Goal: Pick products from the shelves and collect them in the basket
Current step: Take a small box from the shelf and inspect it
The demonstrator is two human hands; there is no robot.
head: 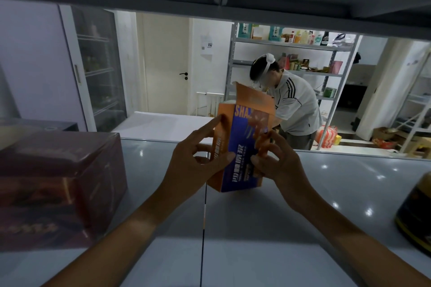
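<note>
An orange and blue carton (240, 147) with its top flap open stands tilted on the grey shelf board (256, 228), its lower corner on the board. My left hand (196, 158) grips its orange left side, thumb on the blue front and index finger stretched up along the edge. From the other side, my right hand (277, 158) pinches the carton's right edge with curled fingers. No basket is in view.
A large dark red box (58, 184) wrapped in film fills the shelf's left. A dark jar with a yellow band (415, 212) sits at the right edge. The upper shelf board hangs low overhead. Beyond the shelf a person bends at metal racks (291, 49) holding products.
</note>
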